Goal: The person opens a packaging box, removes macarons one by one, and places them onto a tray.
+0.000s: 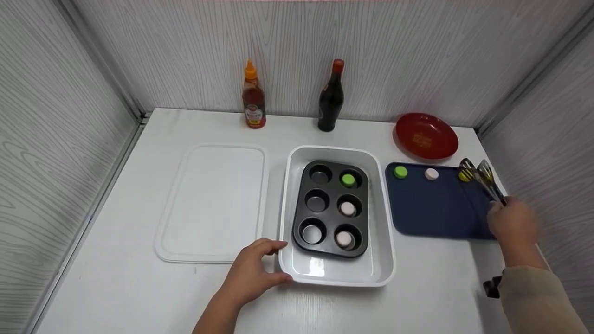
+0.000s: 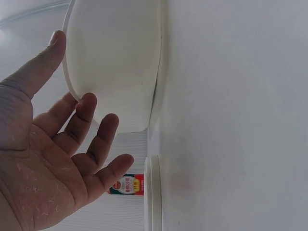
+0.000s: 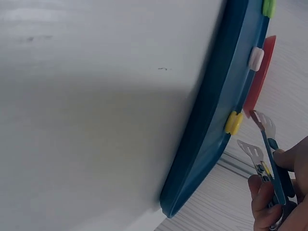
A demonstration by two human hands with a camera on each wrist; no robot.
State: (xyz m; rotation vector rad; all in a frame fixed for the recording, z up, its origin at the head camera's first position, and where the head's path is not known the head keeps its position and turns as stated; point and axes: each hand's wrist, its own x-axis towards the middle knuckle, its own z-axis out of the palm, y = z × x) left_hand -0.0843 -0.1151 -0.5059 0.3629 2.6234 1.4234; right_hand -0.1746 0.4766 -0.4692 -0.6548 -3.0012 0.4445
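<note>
- A smooth white table [image 1: 116,264] is enclosed by wood-grained panels [image 1: 185,55].
- Slotted, shiny tongs [image 3: 273,166] are gripped by the right hand [image 1: 515,221], parted near a round yellow piece [image 3: 234,123] on a blue tray [image 1: 431,208].
- A dark muffin tin [image 1: 331,208] is held in a glossy bin [image 1: 345,272], its corner touched by the left hand [image 1: 250,271], fingers spread.

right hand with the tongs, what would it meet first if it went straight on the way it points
The tongs in the right hand would probably meet the yellow piece on the blue tray first, though depth is hard to judge.
</note>
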